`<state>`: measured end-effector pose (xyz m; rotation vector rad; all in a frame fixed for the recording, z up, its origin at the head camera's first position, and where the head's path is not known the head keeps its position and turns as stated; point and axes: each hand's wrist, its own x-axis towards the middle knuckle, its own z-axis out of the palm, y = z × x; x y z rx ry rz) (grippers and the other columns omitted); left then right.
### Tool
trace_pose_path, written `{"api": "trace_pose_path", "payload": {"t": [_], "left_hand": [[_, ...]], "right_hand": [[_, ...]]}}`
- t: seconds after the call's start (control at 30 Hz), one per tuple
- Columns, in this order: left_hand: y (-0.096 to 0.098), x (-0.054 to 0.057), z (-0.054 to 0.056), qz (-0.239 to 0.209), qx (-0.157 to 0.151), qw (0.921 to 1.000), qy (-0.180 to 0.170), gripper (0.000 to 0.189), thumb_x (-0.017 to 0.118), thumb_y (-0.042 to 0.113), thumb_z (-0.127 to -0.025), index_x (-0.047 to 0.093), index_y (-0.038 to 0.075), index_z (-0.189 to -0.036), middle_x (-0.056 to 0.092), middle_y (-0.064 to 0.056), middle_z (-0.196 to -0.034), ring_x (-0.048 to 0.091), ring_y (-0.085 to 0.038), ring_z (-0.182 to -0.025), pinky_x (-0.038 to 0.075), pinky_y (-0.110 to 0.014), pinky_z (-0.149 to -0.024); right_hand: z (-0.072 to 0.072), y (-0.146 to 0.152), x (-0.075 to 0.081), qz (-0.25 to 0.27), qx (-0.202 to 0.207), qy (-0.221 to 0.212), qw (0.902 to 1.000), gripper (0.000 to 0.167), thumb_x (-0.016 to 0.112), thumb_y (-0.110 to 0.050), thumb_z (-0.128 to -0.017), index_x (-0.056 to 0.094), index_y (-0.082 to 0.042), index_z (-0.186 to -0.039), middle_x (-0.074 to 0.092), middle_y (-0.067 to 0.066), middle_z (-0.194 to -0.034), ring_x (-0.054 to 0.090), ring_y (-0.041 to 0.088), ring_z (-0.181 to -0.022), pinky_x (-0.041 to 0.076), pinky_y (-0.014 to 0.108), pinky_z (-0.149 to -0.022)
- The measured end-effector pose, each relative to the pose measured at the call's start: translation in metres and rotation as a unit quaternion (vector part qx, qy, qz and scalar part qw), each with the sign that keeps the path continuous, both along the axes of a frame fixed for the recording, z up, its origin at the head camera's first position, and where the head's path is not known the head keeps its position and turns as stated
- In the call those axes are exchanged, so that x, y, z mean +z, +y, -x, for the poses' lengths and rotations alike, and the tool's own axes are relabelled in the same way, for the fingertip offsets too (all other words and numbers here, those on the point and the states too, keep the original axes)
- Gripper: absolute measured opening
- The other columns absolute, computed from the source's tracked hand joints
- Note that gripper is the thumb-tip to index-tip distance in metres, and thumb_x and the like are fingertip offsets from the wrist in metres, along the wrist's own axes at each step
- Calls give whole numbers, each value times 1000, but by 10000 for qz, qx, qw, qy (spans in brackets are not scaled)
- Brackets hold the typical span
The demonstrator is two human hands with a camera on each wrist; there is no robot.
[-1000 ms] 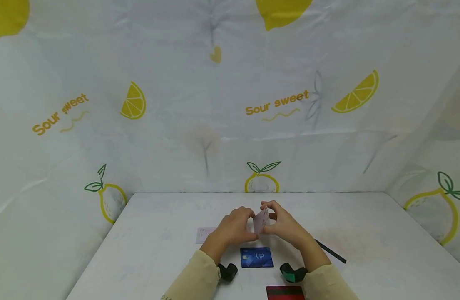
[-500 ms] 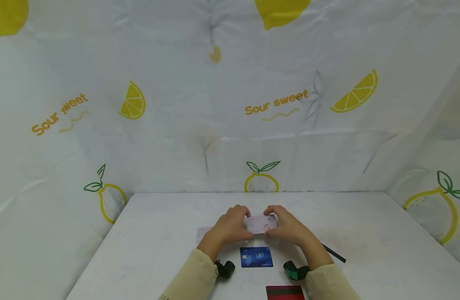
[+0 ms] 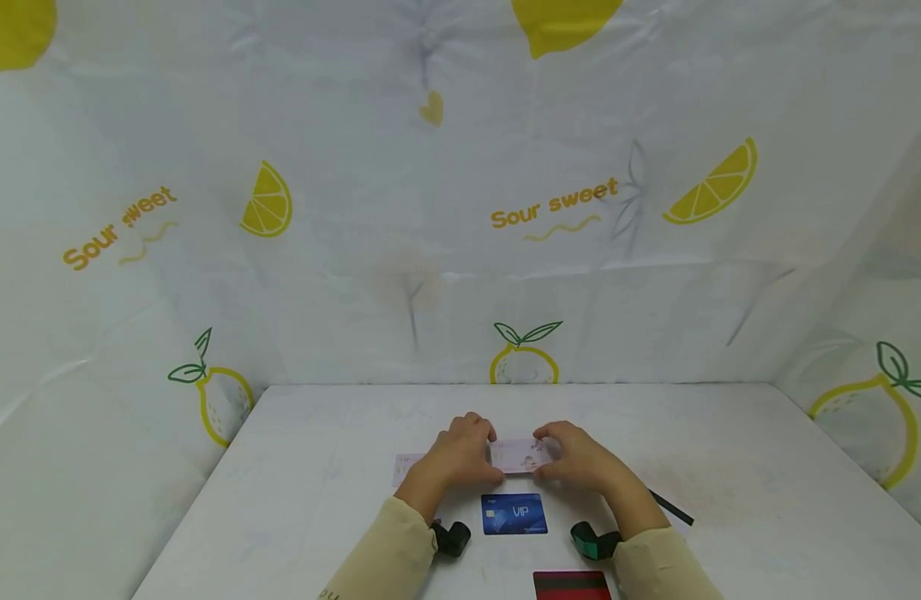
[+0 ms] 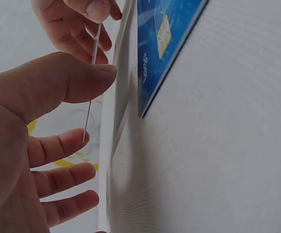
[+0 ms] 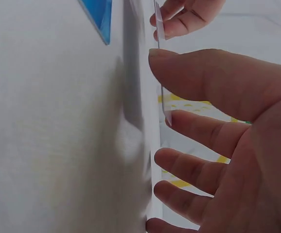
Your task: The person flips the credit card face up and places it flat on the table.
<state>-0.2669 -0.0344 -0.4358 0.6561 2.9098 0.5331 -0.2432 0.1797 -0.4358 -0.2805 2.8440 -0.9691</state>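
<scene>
A pale pink card (image 3: 516, 456) with a small printed picture lies nearly level between both hands, close over the white table. My left hand (image 3: 457, 454) pinches its left end between thumb and fingers. At the opposite end, my right hand (image 3: 578, 457) holds it the same way. The left wrist view catches this card (image 4: 88, 119) edge-on, thumb on the near side and index finger behind. In the right wrist view its thin edge (image 5: 163, 99) runs between thumb and index finger, the other fingers spread below. A blue VIP card (image 3: 514, 514) rests on the table just nearer than the hands.
Another pale pink card (image 3: 404, 469) lies left, partly hidden by the left hand. A red card with a dark stripe (image 3: 571, 585) is at the bottom edge. A black strip (image 3: 672, 507) sits beyond the right forearm. A lemon-print sheet (image 3: 460, 250) hangs behind the table.
The held card has turned from steeply angled to face-up and level, and has come down toward the table. The hands have moved slightly apart, one to each end.
</scene>
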Motion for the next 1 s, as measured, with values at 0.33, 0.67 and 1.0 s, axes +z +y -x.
{"api": "trace_pose_path", "payload": {"t": [0.33, 0.67, 1.0], "left_hand": [[-1, -1, -1, 163, 45, 9998, -87, 45, 82, 43, -74, 60, 17, -104, 54, -1, -116, 48, -22, -111, 43, -43, -94], [-2, -5, 0, 95, 184, 9992, -350, 46, 84, 43, -73, 64, 16, -104, 56, -3, -120, 49, -22, -109, 43, -45, -97], [-2, -6, 1, 183, 198, 9989, -385, 43, 81, 41, -76, 64, 16, -107, 55, -2, -122, 49, -22, -109, 43, -45, -98]], "right_hand": [[2, -1, -4, -419, -31, -20, 9991, 41, 83, -17, -75, 68, -11, -113, 49, 22, -141, 41, 44, -135, 33, 61, -108], [3, -3, -8, -551, -58, -3, 9985, 40, 84, -21, -75, 70, -13, -112, 48, 21, -143, 39, 46, -135, 33, 63, -107], [3, -4, -9, -582, -208, -12, 9981, 39, 84, -21, -76, 71, -14, -112, 48, 20, -144, 39, 44, -136, 32, 62, -108]]}}
